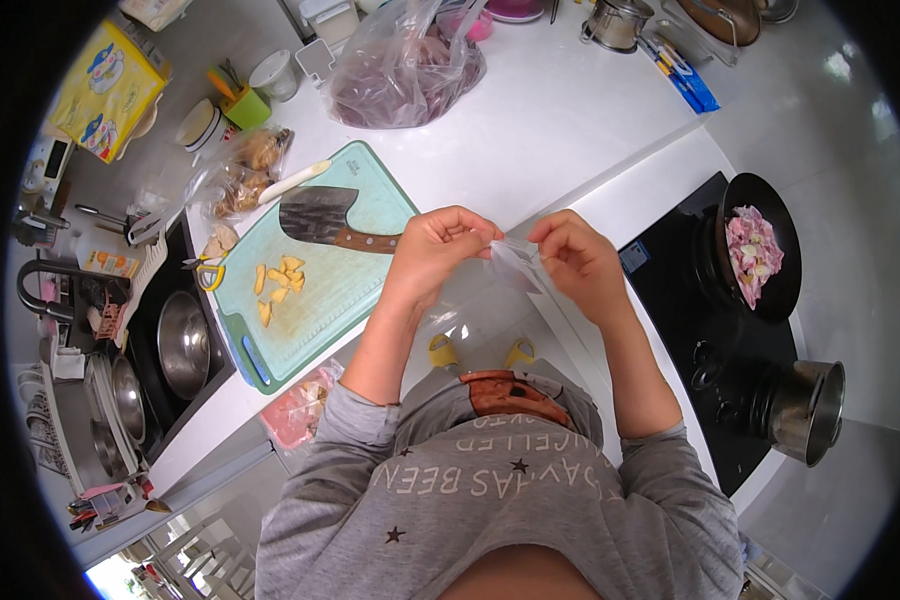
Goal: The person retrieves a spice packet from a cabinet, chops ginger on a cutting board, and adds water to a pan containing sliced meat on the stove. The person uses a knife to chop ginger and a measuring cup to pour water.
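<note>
My left hand [450, 251] pinches a small, thin translucent plastic bag [513, 264] between thumb and fingers, over the floor by the counter's edge. Close on its right is my right hand [576, 262], fingers curled at the bag's other side; whether it grips the plastic is unclear. Beside my left hand, a cleaver [319, 216] with a wooden handle lies on the green cutting board [330, 300]. Several yellowish pieces, apparently ginger, [279, 279] rest on the board. A white stalk, probably scallion, [296, 182] lies across its upper left edge.
At right, a black wok [787, 255] of raw meat pieces and a steel pot [806, 412] stand on the black cooktop [690, 330]. A large plastic bag of meat [405, 82] sits on the back counter. At left are yellow-handled scissors [210, 276] and a sink with a metal bowl [184, 345].
</note>
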The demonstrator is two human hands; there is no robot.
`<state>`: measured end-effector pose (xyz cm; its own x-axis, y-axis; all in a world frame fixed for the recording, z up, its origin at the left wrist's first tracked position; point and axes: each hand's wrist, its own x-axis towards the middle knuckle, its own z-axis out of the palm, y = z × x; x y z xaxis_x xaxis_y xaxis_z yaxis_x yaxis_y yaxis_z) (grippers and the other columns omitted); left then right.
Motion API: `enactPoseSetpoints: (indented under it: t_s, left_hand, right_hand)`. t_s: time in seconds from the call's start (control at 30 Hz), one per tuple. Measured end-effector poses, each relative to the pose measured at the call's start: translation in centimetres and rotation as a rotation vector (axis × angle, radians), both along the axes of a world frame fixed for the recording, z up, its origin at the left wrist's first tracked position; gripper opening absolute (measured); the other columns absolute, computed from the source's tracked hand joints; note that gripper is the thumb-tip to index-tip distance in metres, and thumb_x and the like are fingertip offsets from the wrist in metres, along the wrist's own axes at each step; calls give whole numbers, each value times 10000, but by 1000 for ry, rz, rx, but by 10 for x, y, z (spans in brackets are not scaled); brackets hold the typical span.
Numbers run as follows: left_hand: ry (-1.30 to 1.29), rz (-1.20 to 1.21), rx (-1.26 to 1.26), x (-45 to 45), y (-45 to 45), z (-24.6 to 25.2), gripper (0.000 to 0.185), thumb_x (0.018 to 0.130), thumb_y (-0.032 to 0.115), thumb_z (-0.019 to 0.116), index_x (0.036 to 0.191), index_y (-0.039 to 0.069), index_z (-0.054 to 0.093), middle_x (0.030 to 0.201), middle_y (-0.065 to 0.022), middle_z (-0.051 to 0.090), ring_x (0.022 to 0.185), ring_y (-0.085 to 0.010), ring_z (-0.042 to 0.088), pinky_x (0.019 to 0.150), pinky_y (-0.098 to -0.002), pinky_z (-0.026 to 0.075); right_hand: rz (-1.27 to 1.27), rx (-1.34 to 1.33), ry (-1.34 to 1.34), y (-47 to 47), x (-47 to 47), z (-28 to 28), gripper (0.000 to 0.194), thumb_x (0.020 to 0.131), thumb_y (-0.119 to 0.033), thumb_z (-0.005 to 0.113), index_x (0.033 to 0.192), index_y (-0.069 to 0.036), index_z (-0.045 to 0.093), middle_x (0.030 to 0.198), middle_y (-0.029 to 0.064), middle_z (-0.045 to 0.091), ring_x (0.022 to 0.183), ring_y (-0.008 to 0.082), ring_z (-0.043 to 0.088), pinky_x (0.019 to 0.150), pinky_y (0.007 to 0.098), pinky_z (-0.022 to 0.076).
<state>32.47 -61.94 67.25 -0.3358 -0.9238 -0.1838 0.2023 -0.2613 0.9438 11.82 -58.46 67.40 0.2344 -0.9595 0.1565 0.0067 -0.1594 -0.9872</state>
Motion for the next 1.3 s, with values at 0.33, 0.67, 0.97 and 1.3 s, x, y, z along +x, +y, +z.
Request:
enactPoseSetpoints:
  t_s: [0.33,0.67,0.97,1.3]
  left_hand:
    - [47,-40,-13,6,-3,-8,26,848,9,634,856,-7,653,899,-105,673,815,-134,626,725,-253,517]
    - [-99,-252,-106,-3,0,-2,72,869,28,610,908,-14,652,862,-69,673,700,-99,578,659,-229,477]
    - [-22,-213,-39,-9,2,-5,60,839,24,600,878,5,642,812,-32,652,672,-74,554,628,-215,453]
    - [-61,-162,-69,-15,0,-10,23,843,-3,605,850,6,626,828,-32,648,709,-83,581,654,-219,479]
  right_hand:
    - [222,493,-797,1,-3,-13,92,856,-114,562,828,-44,511,855,61,531,765,160,515,679,269,434]
    - [137,349,-525,-13,2,3,52,900,-57,494,853,-39,505,870,81,577,745,169,559,701,293,470]
    - [95,397,-510,-24,5,6,67,911,-47,470,854,-44,504,871,81,588,718,166,575,687,296,481]
    - [77,251,-421,-18,5,4,40,887,-23,512,857,-47,502,859,76,587,735,165,579,692,296,475]
